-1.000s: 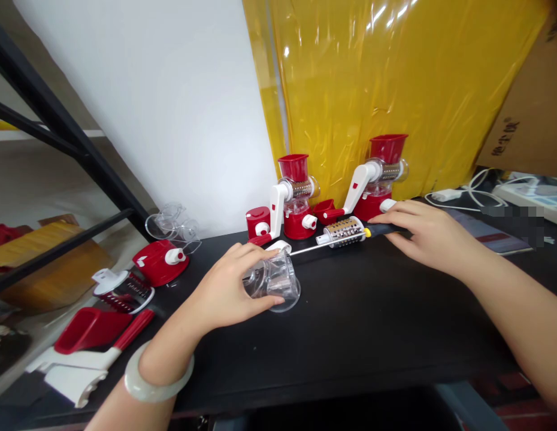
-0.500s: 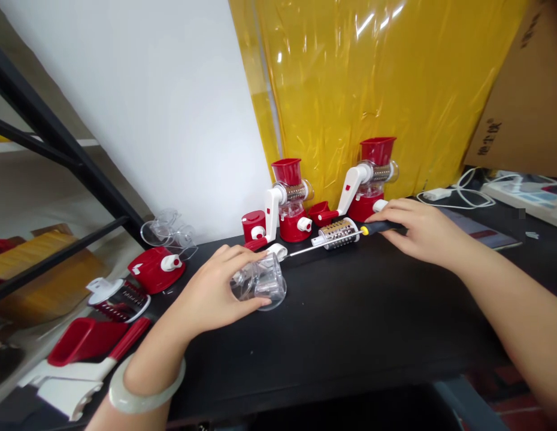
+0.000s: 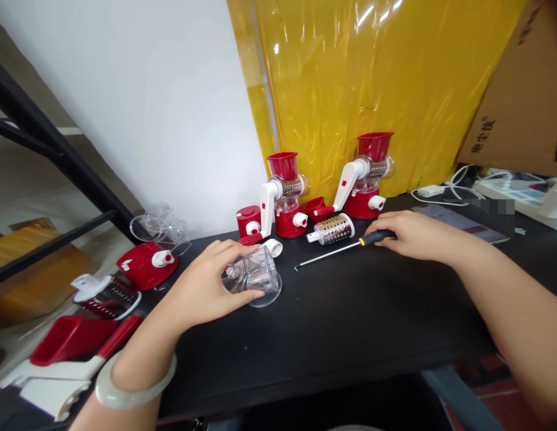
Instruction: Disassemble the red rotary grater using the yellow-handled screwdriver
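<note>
Gripped clear plastic housing [image 3: 263, 272] with left fingers [image 3: 242, 297], black-and-yellow-handled steel screwdriver [image 3: 362, 241] with right fingers [image 3: 378, 224], inside front edge of black bench [image 3: 350, 329]; likely needed firm bracing, light pressure.

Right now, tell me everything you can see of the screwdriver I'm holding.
The screwdriver has a dark handle with a yellow collar and a long, slim shaft that looks like metal. Your right hand grips the handle, and the shaft slants left and toward you, in front of the perforated drum. A pale speck shows at the tip, too small to identify; whether the tip touches the black tabletop, I can't tell.
</note>
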